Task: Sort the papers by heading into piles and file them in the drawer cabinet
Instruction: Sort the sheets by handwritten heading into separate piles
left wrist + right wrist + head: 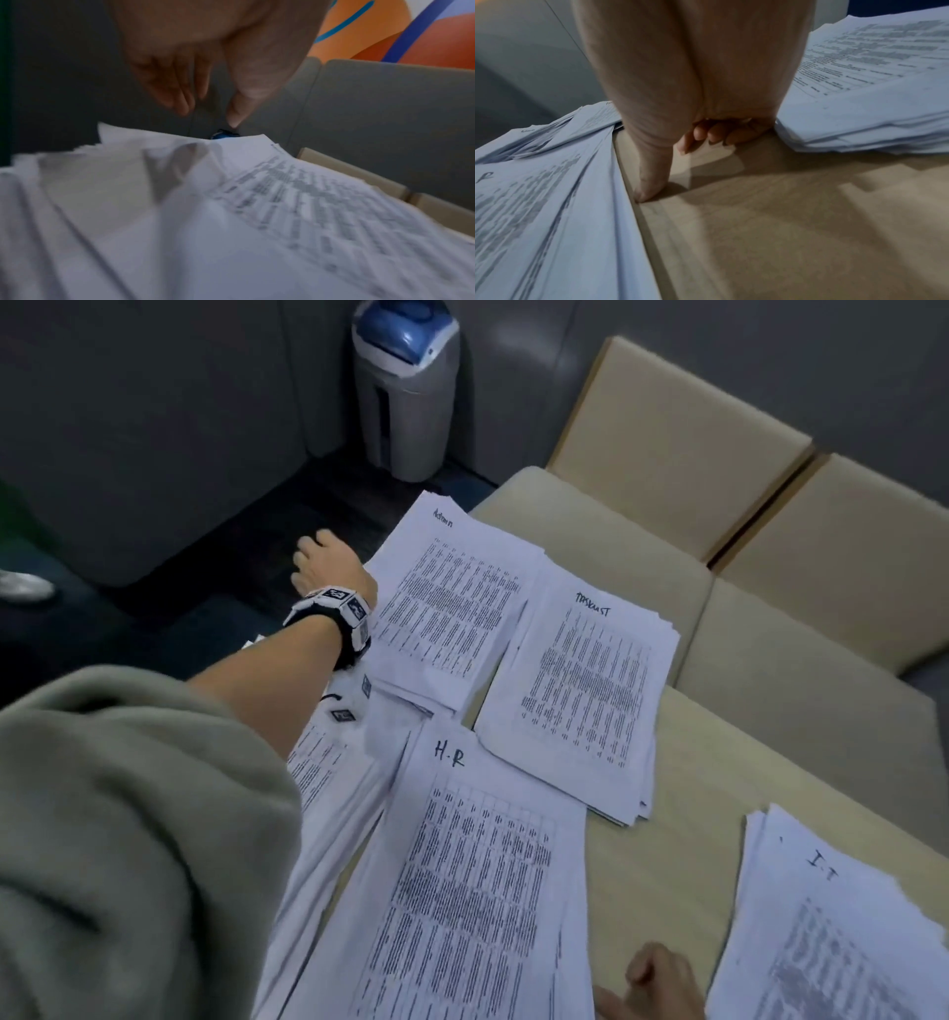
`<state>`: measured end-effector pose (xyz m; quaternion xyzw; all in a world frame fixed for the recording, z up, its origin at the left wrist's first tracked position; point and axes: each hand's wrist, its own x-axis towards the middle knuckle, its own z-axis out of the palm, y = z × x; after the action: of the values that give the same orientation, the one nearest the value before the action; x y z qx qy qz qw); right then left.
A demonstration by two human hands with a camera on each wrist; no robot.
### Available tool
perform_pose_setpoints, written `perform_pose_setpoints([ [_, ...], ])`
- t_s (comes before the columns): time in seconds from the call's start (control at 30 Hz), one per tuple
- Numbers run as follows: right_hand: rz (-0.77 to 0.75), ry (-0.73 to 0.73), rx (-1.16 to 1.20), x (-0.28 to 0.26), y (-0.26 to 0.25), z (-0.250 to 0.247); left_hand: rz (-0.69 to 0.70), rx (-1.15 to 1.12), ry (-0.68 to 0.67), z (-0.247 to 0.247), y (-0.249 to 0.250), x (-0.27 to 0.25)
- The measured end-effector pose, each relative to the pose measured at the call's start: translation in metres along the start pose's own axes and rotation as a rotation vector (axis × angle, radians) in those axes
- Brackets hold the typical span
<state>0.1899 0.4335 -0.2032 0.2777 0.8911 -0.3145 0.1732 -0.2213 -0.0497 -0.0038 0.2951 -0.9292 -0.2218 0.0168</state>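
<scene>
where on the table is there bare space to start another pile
Bare table lies between the H.R pile, the I.T pile and the Tasklist pile, where the right hand rests. The left side is crowded with overlapping sheets.

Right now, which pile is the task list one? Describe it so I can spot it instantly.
On the tan table find the four headed paper piles. The task list pile lies at the far side, right of the Admin pile and beyond the H.R pile. Its handwritten heading reads roughly "Tasklist", and it lies nearest the beige cushioned seats.
</scene>
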Motion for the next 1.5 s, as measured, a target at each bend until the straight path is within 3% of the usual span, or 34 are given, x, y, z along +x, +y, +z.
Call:
perform_pose_setpoints([
  [0.03,-0.039,0.005,0.017,-0.043,-0.090,-0.035,0.016,0.008,0.048,0.000,0.006,-0.009],
  [0.13,-0.056,-0.068,-0.031,-0.073,-0.153,-0.064,0.201,0.010,0.001,-0.006,0.026,-0.041],
  [0.2,-0.073,-0.183,-0.085,-0.063,-0.145,-0.059,0.375,0.000,-0.133,-0.017,0.045,-0.079],
  [0.3,-0.050,-0.207,-0.032,-0.068,-0.150,-0.061,0.633,-0.012,-0.362,-0.032,0.069,-0.163],
  [0.43,0.056,-0.190,0.391,-0.072,-0.145,-0.089,0.847,-0.097,-0.524,-0.021,0.081,-0.289],
  [0.5,0.055,0.000,0.403,-0.076,-0.134,-0.114,0.838,-0.108,-0.575,-0.001,0.081,-0.338],
  [0.6,0.122,0.298,0.212,-0.084,-0.098,-0.156,0.761,-0.072,-0.685,0.039,0.081,-0.395],
  [0.67,0.226,0.389,0.117,-0.086,-0.066,-0.179,0.725,-0.045,-0.757,0.066,0.083,-0.426],
  [0.8,0.464,0.365,0.045,-0.078,-0.008,-0.211,0.638,-0.090,-0.802,0.108,0.098,-0.473],
  [0.9,0.507,0.349,0.115,-0.062,0.021,-0.228,0.523,-0.141,-0.803,0.130,0.113,-0.495],
  [1.03,0.405,0.297,0.288,-0.040,0.040,-0.234,0.500,-0.157,-0.802,0.151,0.123,-0.513],
  [1.2,0.352,0.224,0.179,-0.048,0.031,-0.217,0.461,-0.040,-0.607,0.144,0.106,-0.517],
  [1.33,0.265,0.350,0.183,-0.057,0.029,-0.211,0.350,-0.067,-0.535,0.136,0.093,-0.504],
  [1.5,0.142,0.352,0.195,-0.066,0.042,-0.229,0.303,0.069,-0.570,0.135,0.086,-0.493],
])
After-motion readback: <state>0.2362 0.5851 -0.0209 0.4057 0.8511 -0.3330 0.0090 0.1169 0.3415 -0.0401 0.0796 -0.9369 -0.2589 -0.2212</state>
